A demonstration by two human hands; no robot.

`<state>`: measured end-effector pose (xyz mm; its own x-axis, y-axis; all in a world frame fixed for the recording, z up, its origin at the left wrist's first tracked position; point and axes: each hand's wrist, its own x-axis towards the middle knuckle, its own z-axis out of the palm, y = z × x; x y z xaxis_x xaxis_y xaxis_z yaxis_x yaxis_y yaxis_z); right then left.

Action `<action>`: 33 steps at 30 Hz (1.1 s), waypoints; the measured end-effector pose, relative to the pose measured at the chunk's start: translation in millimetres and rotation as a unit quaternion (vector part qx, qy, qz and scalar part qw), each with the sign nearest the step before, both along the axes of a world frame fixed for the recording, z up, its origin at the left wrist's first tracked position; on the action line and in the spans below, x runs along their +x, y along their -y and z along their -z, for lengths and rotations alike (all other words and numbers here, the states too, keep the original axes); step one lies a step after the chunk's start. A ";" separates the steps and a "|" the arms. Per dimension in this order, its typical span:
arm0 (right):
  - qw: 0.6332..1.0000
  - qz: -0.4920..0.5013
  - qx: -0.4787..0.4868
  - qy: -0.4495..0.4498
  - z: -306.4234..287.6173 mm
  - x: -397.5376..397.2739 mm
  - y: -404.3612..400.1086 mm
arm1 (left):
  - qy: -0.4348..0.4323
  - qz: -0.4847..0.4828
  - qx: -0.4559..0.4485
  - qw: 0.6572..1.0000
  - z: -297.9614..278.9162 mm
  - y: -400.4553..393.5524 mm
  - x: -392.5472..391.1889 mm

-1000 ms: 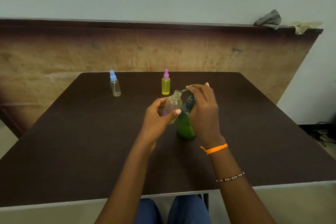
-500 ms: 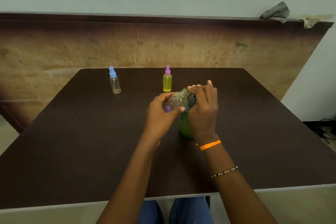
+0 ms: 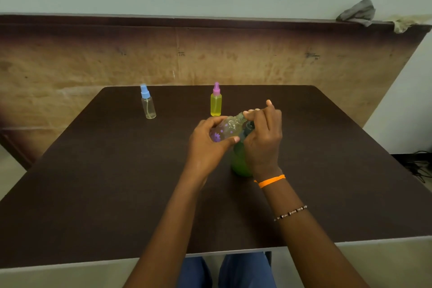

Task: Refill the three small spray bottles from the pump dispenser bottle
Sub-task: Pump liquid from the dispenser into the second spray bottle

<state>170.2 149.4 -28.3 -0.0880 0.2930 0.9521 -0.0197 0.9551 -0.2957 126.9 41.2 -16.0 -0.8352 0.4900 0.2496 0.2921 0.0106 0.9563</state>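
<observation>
Filling is underway: left hand (image 3: 205, 145) is wrapping its fingers around the uncapped spray bottle (image 3: 228, 127), tilting its mouth under right hand (image 3: 263, 138) fingertips pressing the pump dispenser bottle (image 3: 238, 159); steady pumping probably comes next.

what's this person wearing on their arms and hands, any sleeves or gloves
No sleeves or gloves in view: both forearms and hands are bare. The right hand has a thin orange thread band at the wrist and, further up the forearm, a slim bracelet of small dark and pale beads. The left hand and its arm carry nothing.
</observation>
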 end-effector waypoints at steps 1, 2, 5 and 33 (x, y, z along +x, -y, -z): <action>1.000 -0.002 0.000 0.000 0.8 -0.1 0.3 | 0.001 0.000 0.001 1.000 -0.1 0.5 0.0; 1.000 -0.002 0.000 0.002 0.8 -0.6 -0.3 | 0.002 0.000 0.004 1.000 -0.1 0.9 -0.4; 0.999 -0.024 -0.008 0.026 -3.9 1.3 -1.3 | 0.006 0.006 0.005 1.000 -0.8 2.9 -1.0; 0.997 -0.044 -0.012 0.061 -15.8 4.6 -1.9 | 0.018 -0.023 0.046 0.999 -5.9 2.8 0.6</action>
<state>174.8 151.3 -12.5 -0.2279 0.3009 0.9260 -0.0652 0.9442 -0.3228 127.5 38.4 -10.1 -0.8658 0.4271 0.2607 0.2584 -0.0644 0.9639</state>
